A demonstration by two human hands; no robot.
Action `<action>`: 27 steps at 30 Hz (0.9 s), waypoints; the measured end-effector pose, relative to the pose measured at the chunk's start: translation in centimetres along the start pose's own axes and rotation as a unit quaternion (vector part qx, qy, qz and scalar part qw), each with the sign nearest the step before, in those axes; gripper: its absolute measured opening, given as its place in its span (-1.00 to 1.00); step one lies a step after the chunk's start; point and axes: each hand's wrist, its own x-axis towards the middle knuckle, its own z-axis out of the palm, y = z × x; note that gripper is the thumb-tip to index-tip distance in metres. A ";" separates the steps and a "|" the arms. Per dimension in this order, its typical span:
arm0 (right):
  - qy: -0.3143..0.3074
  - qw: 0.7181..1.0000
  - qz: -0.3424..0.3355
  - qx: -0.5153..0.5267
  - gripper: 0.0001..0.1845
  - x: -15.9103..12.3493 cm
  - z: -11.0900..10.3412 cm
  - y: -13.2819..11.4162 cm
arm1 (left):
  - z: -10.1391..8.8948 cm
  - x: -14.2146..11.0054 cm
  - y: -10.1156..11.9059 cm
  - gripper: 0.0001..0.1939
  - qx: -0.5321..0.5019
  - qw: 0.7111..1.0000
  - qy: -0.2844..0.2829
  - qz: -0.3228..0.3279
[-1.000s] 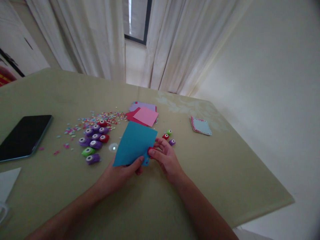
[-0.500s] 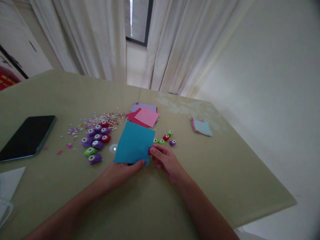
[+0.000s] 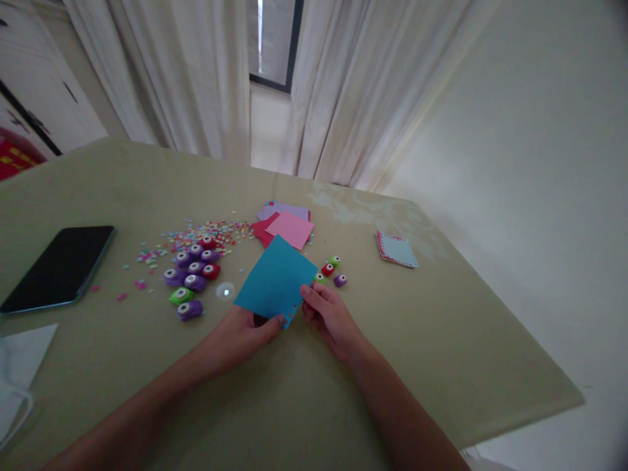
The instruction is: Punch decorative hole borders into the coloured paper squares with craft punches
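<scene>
I note an olive-covered table [image 3: 417, 347] beneath the left hand [image 3: 248, 327] and the right hand [image 3: 331, 317]; a pale floral patch [image 3: 377, 208] shows beyond the right. Farther out, directly ahead of both, I record off-white curtains [image 3: 196, 78] parted at a dark-framed window [image 3: 275, 46]. Right of the hands: plain pale wall [image 3: 530, 163]. Far left, beyond them: white cabinet-like fronts [image 3: 44, 72]. Lighting: dim, soft.

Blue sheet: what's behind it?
Beyond the blue sheet, a pink card and part of a red card show. Fingers of the left hand and anything behind are covered.
</scene>
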 end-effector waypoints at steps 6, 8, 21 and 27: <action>-0.036 0.998 -0.036 0.049 -0.63 -0.2 0.4 -0.3 | -0.4 0.5 0.1 -0.52 0.036 0.998 0.011 -0.040; -0.044 0.997 -0.028 0.054 -0.59 -0.2 0.4 -0.2 | -0.6 0.6 -0.3 -0.47 0.037 0.997 0.039 -0.049; -0.019 0.999 -0.024 0.019 -0.55 -0.2 0.0 -0.2 | -0.6 1.0 -0.4 -0.64 -0.045 0.998 0.041 -0.036; -0.016 0.999 -0.017 0.031 -0.55 -0.1 0.1 0.0 | -0.6 1.0 -1.0 -0.66 -0.040 0.998 0.034 -0.023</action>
